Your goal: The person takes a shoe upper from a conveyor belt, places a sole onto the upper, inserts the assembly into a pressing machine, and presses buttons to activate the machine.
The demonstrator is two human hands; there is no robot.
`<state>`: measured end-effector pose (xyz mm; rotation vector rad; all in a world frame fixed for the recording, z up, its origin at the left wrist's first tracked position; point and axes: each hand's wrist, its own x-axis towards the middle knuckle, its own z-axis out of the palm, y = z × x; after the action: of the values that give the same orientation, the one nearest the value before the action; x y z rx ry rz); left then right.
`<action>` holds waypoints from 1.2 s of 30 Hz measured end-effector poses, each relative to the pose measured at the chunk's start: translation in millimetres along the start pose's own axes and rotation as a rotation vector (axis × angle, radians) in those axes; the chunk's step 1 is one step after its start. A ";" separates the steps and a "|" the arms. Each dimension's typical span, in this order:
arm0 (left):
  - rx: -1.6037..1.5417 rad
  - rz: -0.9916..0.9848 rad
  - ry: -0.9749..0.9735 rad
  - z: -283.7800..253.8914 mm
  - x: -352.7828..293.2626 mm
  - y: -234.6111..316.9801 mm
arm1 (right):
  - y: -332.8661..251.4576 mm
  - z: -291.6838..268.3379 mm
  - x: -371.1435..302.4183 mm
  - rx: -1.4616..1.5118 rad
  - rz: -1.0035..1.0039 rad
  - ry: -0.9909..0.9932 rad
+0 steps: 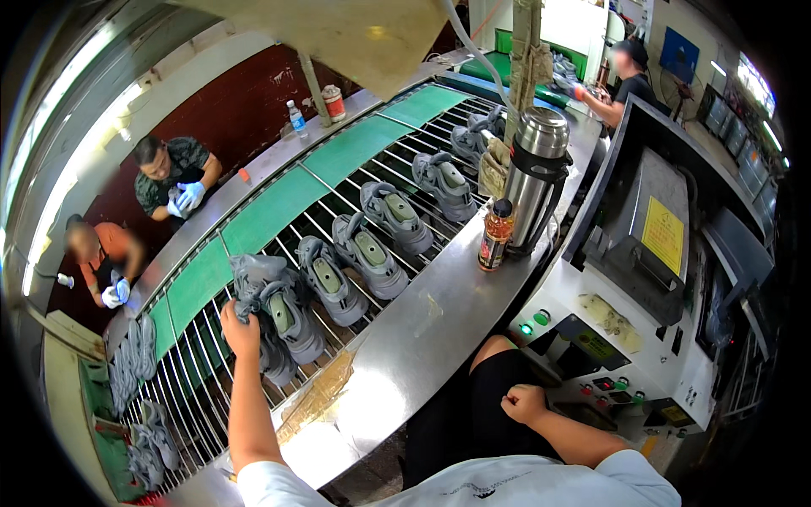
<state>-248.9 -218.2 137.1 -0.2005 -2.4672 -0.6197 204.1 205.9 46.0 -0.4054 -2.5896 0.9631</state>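
My left hand (242, 331) reaches over the wire rack and closes on the front part of a grey shoe (256, 277). Part of that shoe is hidden behind the hand and the shoe beside it. Right next to it stands another grey shoe (292, 323), with a pale green insole showing. Farther along the row sit a grey shoe (328, 283) and several like it, heels toward me. My right hand (525, 404) is curled into a fist on my dark-clad thigh, with nothing visible in it.
A metal ledge (422, 317) runs between me and the rack, bearing a steel thermos (539, 182) and a small bottle (496, 235). At right stands a machine with a control panel (608, 363). Gloved co-workers sit across the green belt (274, 203); another person works at the far right.
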 end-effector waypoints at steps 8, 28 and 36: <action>0.633 0.623 -0.514 62.7 120.1 34.6 | 2.3 1.3 4.8 0.060 0.054 -0.010; 0.210 0.421 -0.159 -172.2 86.5 153.6 | -28.9 1.3 23.1 0.033 0.291 -0.072; -0.875 -0.221 -0.456 -224.4 -51.4 186.3 | -135.8 27.8 59.0 1.855 1.099 -0.673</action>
<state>-42.9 -160.6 341.8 -0.4428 -2.4677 -1.9057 120.1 113.5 130.3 -0.8878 -0.4468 3.4341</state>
